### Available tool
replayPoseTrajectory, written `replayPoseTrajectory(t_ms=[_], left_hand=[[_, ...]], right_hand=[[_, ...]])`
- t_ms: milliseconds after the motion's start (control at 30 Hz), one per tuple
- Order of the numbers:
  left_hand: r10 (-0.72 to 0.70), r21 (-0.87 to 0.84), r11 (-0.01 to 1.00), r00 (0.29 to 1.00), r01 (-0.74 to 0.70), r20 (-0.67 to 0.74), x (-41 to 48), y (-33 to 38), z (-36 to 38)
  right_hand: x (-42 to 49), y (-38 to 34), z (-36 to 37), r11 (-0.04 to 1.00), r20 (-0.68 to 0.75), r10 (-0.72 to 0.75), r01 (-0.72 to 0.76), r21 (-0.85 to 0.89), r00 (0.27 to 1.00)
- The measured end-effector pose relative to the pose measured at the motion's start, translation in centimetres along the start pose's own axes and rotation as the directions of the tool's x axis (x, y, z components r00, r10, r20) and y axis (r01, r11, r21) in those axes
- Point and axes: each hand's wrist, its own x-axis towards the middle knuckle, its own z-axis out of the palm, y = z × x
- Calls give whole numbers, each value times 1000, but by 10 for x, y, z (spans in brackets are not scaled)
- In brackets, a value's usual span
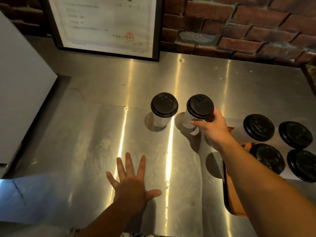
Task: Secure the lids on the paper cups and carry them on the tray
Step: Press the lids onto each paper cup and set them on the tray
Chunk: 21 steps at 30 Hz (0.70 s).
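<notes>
Left hand [131,182] spread flat, fingers apart, low over steel surface [85,134]. Right hand [213,127] clamped round a lidded paper cup [196,115], tilted, beside another cup [162,110] upright on the surface. Four lidded cups [259,128] on orange tray [234,202] at right.

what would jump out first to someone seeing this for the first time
The black-lidded paper cups stand out against the shiny steel counter: the right hand grips one cup near the middle, with another cup standing free just to its left. Four more lidded cups cluster on an orange tray at the right edge. The left hand is spread open over the counter, near the bottom.
</notes>
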Motion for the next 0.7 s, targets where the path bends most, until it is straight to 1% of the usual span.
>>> replayPoseTrajectory(t_ms=[133, 333, 367, 467, 533, 633, 700], left_hand=[[-38, 83, 996, 998, 33, 59, 4, -4, 8], [-7, 54, 999, 1000, 9, -28, -1, -5, 6], [-15, 55, 998, 1000, 16, -10, 1, -5, 5], [-64, 83, 995, 990, 54, 126, 8, -6, 6], [-57, 62, 997, 987, 48, 152, 8, -5, 2], [-50, 4, 999, 979, 50, 197, 3, -3, -17], [-62, -110, 990, 973, 88, 223, -2, 1, -39]], right_hand=[[-2, 2, -1, 1000, -8, 8, -8, 11, 1000], [-18, -6, -2, 1000, -53, -28, 28, 5, 998], [-22, -10, -2, 999, -54, -34, 34, 8, 998], [-43, -23, -5, 998, -33, -68, 68, 8, 997], [-63, -36, -7, 995, -14, -101, 101, 4, 995], [-99, -58, -10, 990, 27, -139, 140, -8, 990], [-124, -74, -11, 988, 53, -153, 154, -19, 987]])
